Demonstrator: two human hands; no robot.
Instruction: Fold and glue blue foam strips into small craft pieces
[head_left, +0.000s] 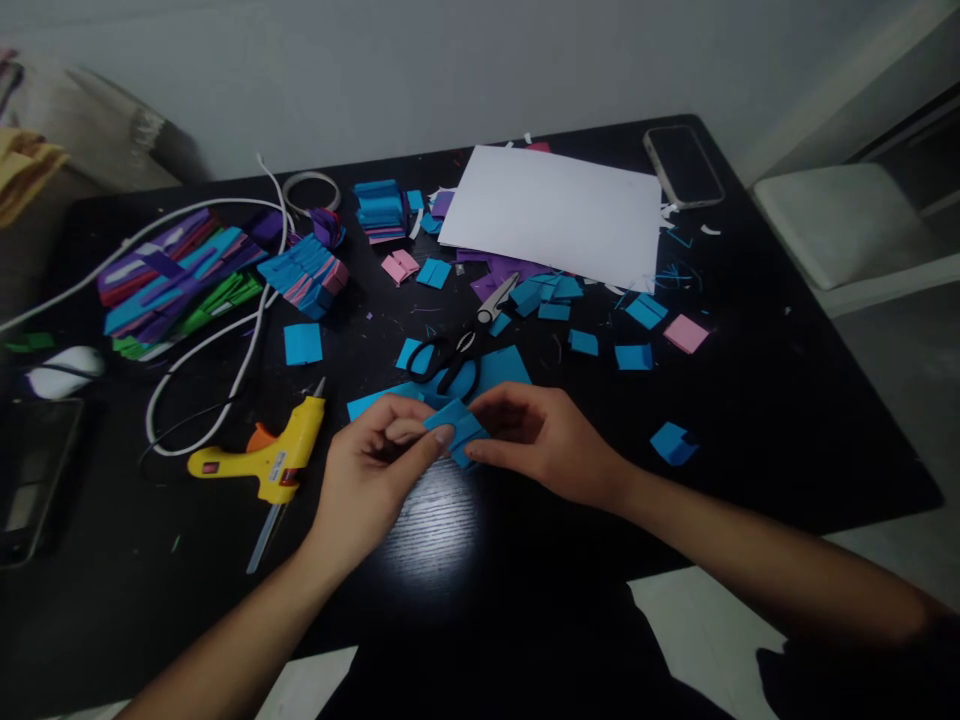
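Note:
My left hand (375, 465) and my right hand (540, 435) meet over the near middle of the black table (787, 420). Both pinch one small folded blue paper piece (459, 432) between thumb and fingers, the left from its left side, the right from its right. Just behind the hands lie black-handled scissors (461, 345) on larger blue paper pieces (502, 370). A yellow glue gun (262, 460) lies to the left of my left hand.
A white sheet (559, 210) and a phone (682, 165) lie at the back right. Stacks of folded blue, purple, pink and green paper (187, 275) sit at the back left, with a white cable (247, 340). Small blue and pink squares (637, 335) are scattered about. A dark device (34, 475) lies at the left edge.

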